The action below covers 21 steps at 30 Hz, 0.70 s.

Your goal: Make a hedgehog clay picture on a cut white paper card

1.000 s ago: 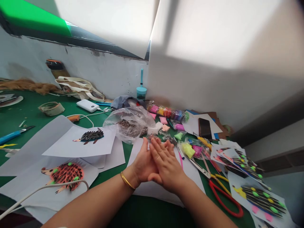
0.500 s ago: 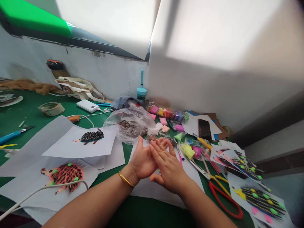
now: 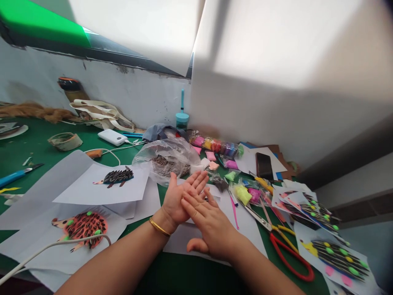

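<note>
My left hand [image 3: 178, 196] is turned palm up with its fingers stretched out, a gold bangle [image 3: 159, 226] on the wrist. My right hand [image 3: 208, 225] lies flat across it, palm down, fingers straight. The palms press together above a white sheet [image 3: 245, 229] on the green table [image 3: 33, 149]. Anything between the palms is hidden. Just beyond the fingertips are a clear plastic bag of seeds [image 3: 167, 157] and small packets of coloured clay [image 3: 242, 193].
Hedgehog pictures lie on paper at the left [image 3: 118, 176] [image 3: 82, 225] and at the right [image 3: 337, 254]. Red-handled scissors [image 3: 285, 254] lie right of my hands. A power bank [image 3: 112, 137], a tape roll [image 3: 65, 140], a phone [image 3: 264, 165], a blue knife [image 3: 15, 176] and a white cable [image 3: 46, 248] are around.
My right hand has slid back toward me across the left palm, uncovering the left fingers. Both hands sit slightly further left than a second ago.
</note>
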Tool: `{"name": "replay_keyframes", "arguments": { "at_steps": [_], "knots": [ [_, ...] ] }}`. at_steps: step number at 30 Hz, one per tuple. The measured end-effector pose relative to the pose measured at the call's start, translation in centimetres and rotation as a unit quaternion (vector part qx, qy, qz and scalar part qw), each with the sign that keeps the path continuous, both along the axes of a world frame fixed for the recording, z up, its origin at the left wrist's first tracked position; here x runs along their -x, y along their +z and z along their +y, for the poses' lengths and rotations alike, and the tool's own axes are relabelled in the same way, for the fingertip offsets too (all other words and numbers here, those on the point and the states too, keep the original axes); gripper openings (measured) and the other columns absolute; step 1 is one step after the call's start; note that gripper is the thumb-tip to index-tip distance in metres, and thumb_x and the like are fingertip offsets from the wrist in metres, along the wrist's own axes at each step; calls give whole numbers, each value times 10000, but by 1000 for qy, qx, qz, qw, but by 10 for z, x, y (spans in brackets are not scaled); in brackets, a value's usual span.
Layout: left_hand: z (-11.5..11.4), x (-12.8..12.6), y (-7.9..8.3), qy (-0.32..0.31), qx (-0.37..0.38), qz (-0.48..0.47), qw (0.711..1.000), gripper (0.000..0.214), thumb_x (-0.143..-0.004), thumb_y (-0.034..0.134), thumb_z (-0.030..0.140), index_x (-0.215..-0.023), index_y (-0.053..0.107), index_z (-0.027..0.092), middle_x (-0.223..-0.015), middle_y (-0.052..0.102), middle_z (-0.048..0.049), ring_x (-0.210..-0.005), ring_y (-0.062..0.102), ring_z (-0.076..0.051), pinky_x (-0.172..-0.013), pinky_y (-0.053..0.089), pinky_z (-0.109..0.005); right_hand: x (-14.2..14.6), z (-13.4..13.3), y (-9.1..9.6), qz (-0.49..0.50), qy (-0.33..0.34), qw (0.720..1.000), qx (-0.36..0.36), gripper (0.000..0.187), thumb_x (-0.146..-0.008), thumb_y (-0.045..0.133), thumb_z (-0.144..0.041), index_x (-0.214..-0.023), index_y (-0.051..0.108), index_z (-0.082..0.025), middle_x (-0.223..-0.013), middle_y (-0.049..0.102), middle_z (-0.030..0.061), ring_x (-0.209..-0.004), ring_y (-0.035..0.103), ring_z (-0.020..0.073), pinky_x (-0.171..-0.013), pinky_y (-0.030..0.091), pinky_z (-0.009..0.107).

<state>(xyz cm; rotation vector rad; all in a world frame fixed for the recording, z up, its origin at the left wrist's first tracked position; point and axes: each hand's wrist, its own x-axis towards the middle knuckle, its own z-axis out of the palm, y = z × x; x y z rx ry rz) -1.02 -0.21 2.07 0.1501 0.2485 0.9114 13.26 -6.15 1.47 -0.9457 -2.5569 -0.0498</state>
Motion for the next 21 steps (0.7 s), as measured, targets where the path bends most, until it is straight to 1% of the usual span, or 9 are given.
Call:
{"name": "replay_keyframes", "arguments": {
  "at_steps": [2, 3, 5, 7, 12, 14, 17, 19, 21],
  "knots": [
    [-4, -4, -1, -12, 16, 12, 1000, 850, -897, 233, 756, -1428, 443, 127, -1464, 490, -159, -1363, 453, -268, -1135, 333, -414, 2, -2, 0, 1, 3, 1000, -4, 959, -865, 256, -797, -1536, 280, -113, -1576, 321, 126, -1477, 242, 300, -1230, 121, 517],
    [-7, -6, -2, -40, 19, 13, 999, 830, -907, 263, 737, -1425, 444, 114, -1457, 496, -164, -1360, 456, -270, -1136, 331, -403, 1, -1, -1, 7, -11, 1000, -9, 964, -867, 239, -797, -1539, 270, -107, -1579, 313, 130, -1481, 228, 307, -1228, 121, 523],
    [-12, -10, -2, -96, 19, -2, 995, 866, -897, 263, 750, -1426, 436, 86, -1433, 512, -189, -1350, 465, -290, -1136, 326, -416, -2, 2, -2, 20, -50, 998, -19, 969, -873, 205, -792, -1541, 255, -92, -1580, 306, 141, -1485, 207, 323, -1222, 90, 550],
    [-12, -9, 0, -111, 5, -20, 994, 904, -885, 234, 771, -1442, 416, 82, -1424, 519, -196, -1354, 459, -295, -1139, 318, -430, -7, 4, -1, 24, -73, 997, -24, 953, -884, 183, -781, -1536, 267, -91, -1577, 311, 144, -1485, 206, 325, -1216, 45, 576],
    [-3, 0, 6, -10, -5, -24, 1000, 931, -874, 188, 789, -1464, 393, 98, -1458, 492, -177, -1374, 437, -275, -1140, 325, -409, -4, 0, 4, -6, 0, 1000, -10, 912, -885, 223, -782, -1521, 322, -136, -1552, 377, 111, -1478, 242, 294, -1223, 21, 563],
    [-4, -2, 4, -28, 4, -18, 999, 911, -885, 204, 774, -1460, 397, 94, -1460, 492, -175, -1369, 442, -272, -1139, 327, -404, -1, -1, 3, -6, 10, 1000, -14, 936, -872, 245, -793, -1525, 310, -127, -1565, 350, 113, -1483, 227, 295, -1230, 49, 534],
    [-9, -6, 1, -91, 13, -20, 996, 914, -880, 272, 769, -1466, 377, 76, -1449, 496, -195, -1364, 448, -290, -1144, 323, -417, -4, 2, 2, 15, -34, 999, -26, 930, -883, 223, -782, -1529, 298, -117, -1575, 325, 121, -1487, 203, 309, -1225, 24, 544],
    [-8, -5, 1, -84, 7, -27, 996, 935, -872, 241, 784, -1473, 367, 78, -1446, 497, -198, -1362, 449, -292, -1145, 323, -424, -7, 4, 2, 25, -47, 998, -25, 886, -902, 202, -763, -1516, 335, -139, -1552, 376, 110, -1483, 221, 309, -1215, -13, 571],
    [-3, -1, 1, -34, -3, -33, 999, 941, -870, 202, 790, -1481, 359, 92, -1446, 500, -186, -1354, 458, -285, -1134, 341, -422, -7, 3, 4, 22, -18, 999, -18, 847, -910, 218, -755, -1493, 384, -162, -1517, 439, 91, -1474, 253, 294, -1218, -17, 566]
  ]
}}
